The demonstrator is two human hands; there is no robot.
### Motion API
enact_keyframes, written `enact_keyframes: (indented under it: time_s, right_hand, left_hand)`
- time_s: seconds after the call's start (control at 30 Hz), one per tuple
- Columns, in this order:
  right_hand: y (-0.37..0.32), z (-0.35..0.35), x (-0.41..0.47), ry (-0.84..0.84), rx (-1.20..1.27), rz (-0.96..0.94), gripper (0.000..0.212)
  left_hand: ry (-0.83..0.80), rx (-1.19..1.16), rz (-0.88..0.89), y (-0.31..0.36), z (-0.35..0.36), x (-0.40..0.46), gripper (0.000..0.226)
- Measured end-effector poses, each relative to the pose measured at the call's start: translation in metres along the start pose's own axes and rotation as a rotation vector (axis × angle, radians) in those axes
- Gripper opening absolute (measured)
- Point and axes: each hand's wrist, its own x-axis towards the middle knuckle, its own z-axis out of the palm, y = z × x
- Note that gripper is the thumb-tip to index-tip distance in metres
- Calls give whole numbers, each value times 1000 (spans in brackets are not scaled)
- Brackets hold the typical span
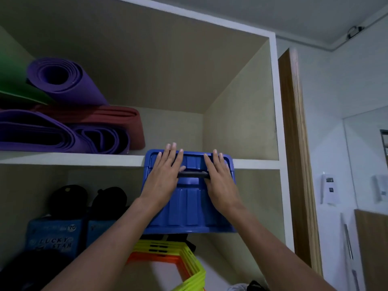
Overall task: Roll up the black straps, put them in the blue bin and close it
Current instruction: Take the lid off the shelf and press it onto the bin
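The blue bin (190, 208) is closed with its lid on and sits tilted at the front edge of the upper shelf (84, 159), its far end over the shelf. A black handle (193, 174) crosses the lid between my hands. My left hand (164, 174) lies flat on the lid's left side, fingers spread. My right hand (218, 175) lies flat on the right side, thumb near the handle. No black straps are visible; the bin's inside is hidden.
Rolled purple mat (63, 80), folded purple and red mats (84, 131) and a green mat (14, 80) fill the upper shelf's left. Below are black pads (90, 199), blue boxes (54, 234) and yellow-orange frames (174, 259). A wooden door edge (294, 143) stands at right.
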Motion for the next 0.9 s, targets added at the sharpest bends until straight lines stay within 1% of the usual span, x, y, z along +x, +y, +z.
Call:
enact_keyframes:
  time_s: [0.1, 0.17, 0.2, 0.27, 0.33, 0.4, 0.5, 0.6, 0.63, 0.7, 0.73, 0.77, 0.83, 0.9]
  right_hand:
    - [-16, 5, -32, 20, 97, -10, 65]
    - [-26, 14, -61, 13, 176, 11, 57]
    - [-33, 22, -80, -9, 219, 37, 52]
    - [-48, 41, -121, -64, 291, 102, 51]
    - [-64, 63, -169, -142, 315, 150, 54]
    - [-79, 86, -226, -263, 317, 177, 55]
    - [-103, 113, -331, -506, 346, 251, 56]
    - [-125, 125, -430, -692, 295, 341, 56]
    - [-130, 127, -454, -747, 268, 375, 58]
    - [-142, 131, -490, -871, 253, 414, 69]
    - [-147, 135, -500, -911, 257, 417, 70]
    - [-151, 141, -506, -928, 262, 415, 65]
    - [-158, 154, -507, -929, 287, 409, 59]
    - [-159, 168, -504, -930, 317, 403, 58]
  left_hand:
    - [26, -103, 7, 5, -4, -39, 56]
    - [32, -173, -37, 6, -2, -75, 59]
    - [5, -183, -67, 5, 0, -98, 60]
    - [-68, -193, -124, 3, 10, -149, 61]
    - [-147, -235, -214, 0, 22, -207, 62]
    - [-251, -254, -299, -1, 34, -273, 63]
    - [-500, -264, -411, 7, 51, -384, 66]
    - [-687, -303, -532, 23, 55, -487, 70]
    - [-729, -301, -563, 28, 55, -513, 71]
    - [-815, -262, -592, 35, 54, -556, 70]
    - [-838, -240, -591, 35, 56, -570, 68]
    - [-847, -221, -586, 34, 57, -580, 67]
    - [-826, -208, -610, 27, 62, -588, 65]
    - [-832, -189, -610, 16, 71, -590, 58]
